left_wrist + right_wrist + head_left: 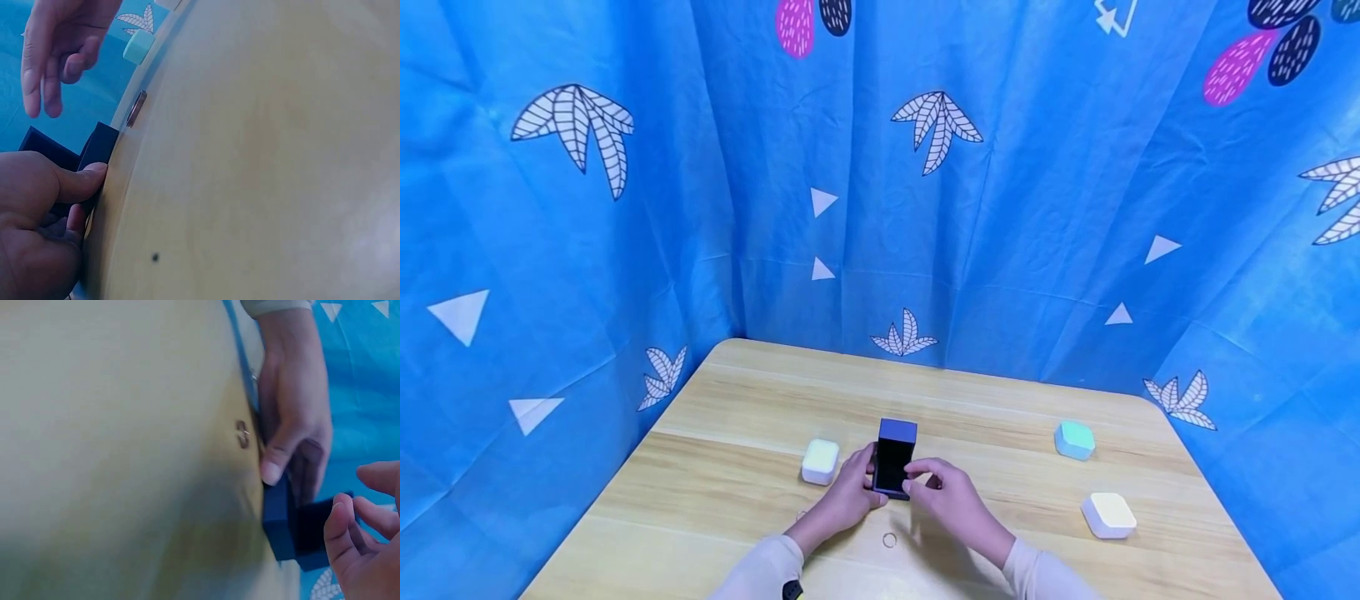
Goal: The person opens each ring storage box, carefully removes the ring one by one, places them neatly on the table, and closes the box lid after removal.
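Note:
A small dark blue ring box [898, 431] stands on the table with its lid raised and its dark inside showing. My left hand [850, 493] grips the box by its side, the thumb [92, 175] at the near edge and fingers behind. Over the box's right side hovers my right hand [953, 502], its thumb and forefinger close together by the opening. Nothing shows between those fingers in the right wrist view [369, 544]. A thin ring [890, 540] lies on the wood in front of the box. Partly hidden by the left wrist is another ring [801, 515].
To the left of the box sits a white rounded block [820, 462]. Farther right on the wooden table [737, 400] are a mint green block [1075, 439] and a cream-topped block [1108, 515]. A blue patterned curtain [1037, 208] hangs around the table's far and side edges.

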Action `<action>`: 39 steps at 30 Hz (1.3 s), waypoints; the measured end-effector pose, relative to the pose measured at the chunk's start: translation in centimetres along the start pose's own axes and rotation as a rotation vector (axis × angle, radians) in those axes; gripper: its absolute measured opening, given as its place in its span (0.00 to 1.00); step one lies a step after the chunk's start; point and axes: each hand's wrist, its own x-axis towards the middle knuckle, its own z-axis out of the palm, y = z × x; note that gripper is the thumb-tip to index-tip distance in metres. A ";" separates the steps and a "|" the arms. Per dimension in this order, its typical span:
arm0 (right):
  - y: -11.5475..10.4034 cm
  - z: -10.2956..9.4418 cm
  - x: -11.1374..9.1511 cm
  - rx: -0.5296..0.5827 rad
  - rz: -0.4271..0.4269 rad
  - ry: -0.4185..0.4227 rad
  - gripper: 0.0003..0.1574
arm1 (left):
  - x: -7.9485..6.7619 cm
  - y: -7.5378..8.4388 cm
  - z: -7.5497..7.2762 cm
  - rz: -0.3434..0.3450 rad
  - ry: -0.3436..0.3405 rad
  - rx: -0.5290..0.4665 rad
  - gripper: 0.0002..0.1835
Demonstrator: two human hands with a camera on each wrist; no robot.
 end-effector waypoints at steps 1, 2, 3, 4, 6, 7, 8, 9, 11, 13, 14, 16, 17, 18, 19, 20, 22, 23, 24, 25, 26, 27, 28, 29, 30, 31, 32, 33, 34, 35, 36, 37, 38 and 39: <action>-0.1 -0.2 0.2 0.010 0.016 0.012 0.18 | 0.0 0.0 0.0 0.001 0.001 0.001 0.46; -0.3 -0.4 0.4 0.016 0.033 0.027 0.19 | 0.0 0.1 0.0 0.002 0.002 0.001 0.46; -0.4 -0.7 0.7 0.029 0.054 0.041 0.18 | 0.0 0.1 0.0 0.004 0.004 0.003 0.46; -0.5 -0.9 0.9 0.044 0.072 0.055 0.18 | 0.0 0.1 0.0 0.000 0.004 0.003 0.46; -0.8 -1.4 1.4 0.075 0.099 0.078 0.18 | 0.0 0.1 0.0 -0.004 0.005 0.007 0.46; -0.9 -1.7 1.6 0.093 0.108 0.086 0.19 | 0.1 0.1 0.1 -0.006 0.005 0.006 0.46; -0.9 -1.9 1.8 0.111 0.116 0.092 0.19 | 0.1 0.0 0.1 -0.010 0.005 0.009 0.46; -1.0 -2.1 2.1 0.128 0.121 0.096 0.19 | 0.1 0.0 0.1 -0.013 0.006 0.010 0.46; -1.0 -2.4 2.5 0.150 0.128 0.098 0.19 | 0.1 0.0 0.1 -0.017 0.007 0.013 0.46; -1.1 -2.5 2.8 0.170 0.147 0.105 0.20 | 0.1 -0.1 0.1 -0.015 0.007 0.015 0.46; -1.1 -2.5 3.0 0.182 0.156 0.107 0.21 | 0.1 -0.1 0.1 -0.015 0.007 0.015 0.46; -0.9 -2.5 3.4 0.200 0.172 0.108 0.22 | 0.1 0.0 0.1 -0.013 0.006 0.014 0.45; -0.8 -2.4 3.6 0.211 0.181 0.110 0.24 | 0.1 0.0 0.1 -0.012 0.006 0.015 0.45; -0.6 -2.2 3.8 0.222 0.190 0.110 0.25 | 0.1 0.0 0.1 -0.012 0.006 0.013 0.45; -0.2 -2.1 4.1 0.230 0.191 0.110 0.27 | 0.1 0.1 0.0 -0.013 0.005 0.011 0.45; 0.0 -2.0 4.3 0.242 0.197 0.102 0.28 | 0.0 0.1 0.0 -0.014 0.005 0.010 0.45; 0.5 -1.7 4.7 0.257 0.205 0.091 0.31 | 0.0 0.1 0.0 -0.013 0.004 0.010 0.45; 0.8 -1.6 4.9 0.264 0.209 0.084 0.33 | 0.0 0.1 0.0 -0.014 0.003 0.009 0.46; 1.1 -1.4 5.1 0.270 0.216 0.076 0.34 | 0.0 0.1 0.0 -0.013 0.002 0.006 0.46; 1.3 -1.3 5.2 0.277 0.219 0.068 0.35 | 0.0 0.1 0.0 -0.012 0.001 0.005 0.46; 1.6 -1.2 5.4 0.289 0.225 0.061 0.36 | 0.0 0.1 0.0 -0.010 0.000 0.005 0.46; 1.9 -1.1 5.5 0.297 0.228 0.055 0.37 | 0.0 0.1 0.0 -0.005 0.000 0.002 0.46; 2.2 -1.0 5.6 0.305 0.233 0.050 0.37 | 0.0 0.1 0.0 -0.004 -0.001 0.002 0.45; 2.5 -0.9 5.7 0.310 0.235 0.047 0.37 | 0.0 0.1 0.0 -0.002 -0.001 0.003 0.45; 2.7 -0.8 5.8 0.316 0.236 0.045 0.38 | 0.0 0.1 0.0 0.000 -0.002 0.003 0.45; 3.0 -0.7 5.9 0.318 0.233 0.042 0.38 | 0.0 0.0 0.0 0.002 -0.002 0.005 0.45; 3.2 -0.6 6.0 0.318 0.233 0.039 0.39 | 0.0 0.1 0.0 0.005 -0.001 0.006 0.45; 3.3 -0.5 6.0 0.316 0.231 0.036 0.39 | -0.1 0.1 0.0 0.005 0.000 0.006 0.45; 3.5 -0.3 6.1 0.312 0.230 0.032 0.40 | -0.1 0.1 0.0 0.002 0.000 0.009 0.45; 3.7 -0.2 6.1 0.308 0.228 0.029 0.41 | -0.1 0.1 0.0 0.003 0.000 0.008 0.45; 3.8 -0.1 6.2 0.306 0.227 0.026 0.41 | -0.1 0.1 0.0 0.003 0.001 0.008 0.45; 3.9 0.0 6.2 0.302 0.227 0.023 0.42 | -0.1 0.1 0.0 0.004 0.002 0.008 0.44; 3.9 0.1 6.2 0.302 0.227 0.022 0.42 | -0.1 0.2 0.0 0.006 0.004 0.006 0.44; 3.9 0.1 6.2 0.303 0.227 0.023 0.43 | -0.1 0.2 0.0 0.011 0.005 0.004 0.44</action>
